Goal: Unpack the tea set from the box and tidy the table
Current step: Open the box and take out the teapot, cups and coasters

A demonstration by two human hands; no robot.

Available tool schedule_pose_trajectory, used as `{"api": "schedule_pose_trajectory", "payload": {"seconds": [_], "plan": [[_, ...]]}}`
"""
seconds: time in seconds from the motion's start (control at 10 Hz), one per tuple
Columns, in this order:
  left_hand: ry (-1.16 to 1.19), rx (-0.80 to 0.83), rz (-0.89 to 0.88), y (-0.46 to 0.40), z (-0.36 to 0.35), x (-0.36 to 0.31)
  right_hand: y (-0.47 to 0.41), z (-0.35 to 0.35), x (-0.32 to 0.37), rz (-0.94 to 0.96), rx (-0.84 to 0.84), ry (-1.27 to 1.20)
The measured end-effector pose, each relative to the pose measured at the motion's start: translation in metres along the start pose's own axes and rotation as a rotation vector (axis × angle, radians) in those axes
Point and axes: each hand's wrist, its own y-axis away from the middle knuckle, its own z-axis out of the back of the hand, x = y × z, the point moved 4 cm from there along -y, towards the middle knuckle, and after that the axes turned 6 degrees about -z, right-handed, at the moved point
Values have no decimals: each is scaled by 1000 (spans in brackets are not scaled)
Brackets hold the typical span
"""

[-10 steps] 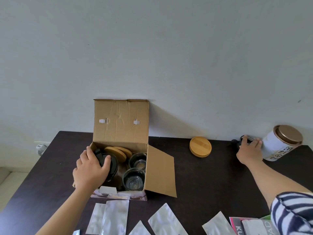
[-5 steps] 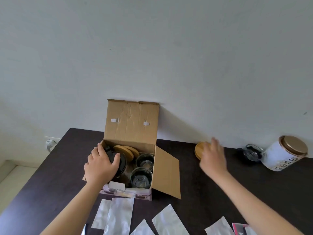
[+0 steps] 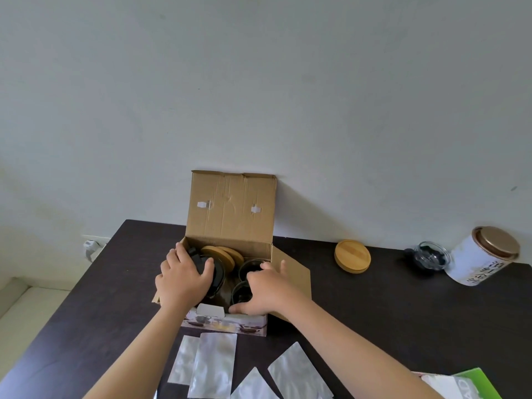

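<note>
An open cardboard box stands on the dark table against the wall, lid flap upright. Inside it are a glass teapot with a black lid, round wooden coasters and glass cups. My left hand rests on the teapot's lid with the fingers wrapped around it. My right hand reaches into the box's right side, fingers spread over the near glass cup, thumb at the front wall. Whether it grips the cup is unclear.
A wooden coaster lies on the table right of the box. Further right sit a small glass cup and a white tin with a gold lid. Several silver foil pouches lie in front of the box; a green leaflet is at bottom right.
My right hand left the small glass cup by the white tin, swept left across the table and now reaches into the box. My left hand stayed on the teapot.
</note>
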Motion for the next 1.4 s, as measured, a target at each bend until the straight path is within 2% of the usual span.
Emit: {"api": "schedule_pose_trajectory", "payload": {"seconds": [0.2,0.4,0.5,0.6,0.7,0.8,1.0,1.1,1.2,1.3,1.4], "plan": [[-2,-8,0,0,-1,0,0,4,11,-6,-43,-11],[-7,-11,1,-1,-1,0,8,7,11,40,-258,-47],[-14,-8,-2,-1,-1,1,19,12,7,83,-415,-215],[-20,-2,-5,-1,0,1,34,23,-10,125,-610,-574],[-23,1,-4,-2,-1,2,41,23,-46,9,-734,-759],[-31,8,-3,-3,-3,3,46,11,-94,-164,-782,-754],[-39,22,-11,-4,-4,3,67,-39,-185,-534,-662,-591],[-90,7,-50,-3,-3,0,77,-61,-218,-649,-586,-556],[-139,-60,-176,0,0,-6,86,-71,-243,-718,-583,-570],[-81,-18,-191,1,-3,-9,91,-70,-264,-759,-592,-572],[-113,63,-112,4,-11,-15,94,-66,-287,-824,-581,-478]]}}
